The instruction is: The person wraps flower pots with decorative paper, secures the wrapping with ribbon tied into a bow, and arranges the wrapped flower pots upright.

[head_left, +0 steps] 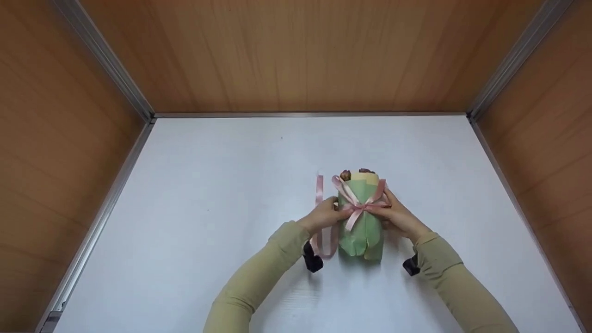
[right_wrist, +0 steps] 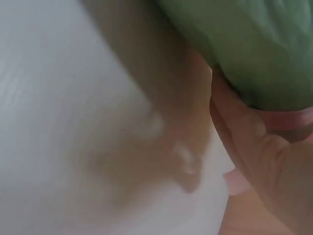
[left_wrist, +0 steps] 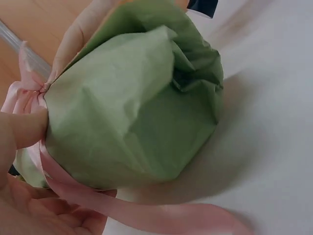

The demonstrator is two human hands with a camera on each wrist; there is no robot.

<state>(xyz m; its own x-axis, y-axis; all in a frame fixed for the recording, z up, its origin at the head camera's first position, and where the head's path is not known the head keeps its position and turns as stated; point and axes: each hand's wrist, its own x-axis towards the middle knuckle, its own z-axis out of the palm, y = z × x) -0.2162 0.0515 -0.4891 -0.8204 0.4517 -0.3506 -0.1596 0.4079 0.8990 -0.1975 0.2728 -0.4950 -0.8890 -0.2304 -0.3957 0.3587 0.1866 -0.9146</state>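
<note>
A small bouquet [head_left: 363, 240] in green wrapping paper [left_wrist: 112, 117], with a cream inner sheet [head_left: 365, 177], is held at the right of centre on the white table. Dark reddish dried flower heads [head_left: 345, 175] peek out at its far end. Around its middle runs a pink ribbon [head_left: 362, 206], tied in a bow at the front. My left hand [head_left: 325, 215] grips the left side, thumb on the ribbon and fingers underneath. From the right, my right hand [head_left: 400, 218] holds the bouquet with its thumb near the knot; the right wrist view shows its fingers [right_wrist: 239, 122] against the paper.
A long pink ribbon tail [head_left: 319, 189] lies left of the bouquet and loops past my left wrist. Wooden panels [head_left: 305, 55] with metal edging enclose the white table [head_left: 222, 175] at the back and both sides. Black wrist cameras [head_left: 313, 259] sit below both hands.
</note>
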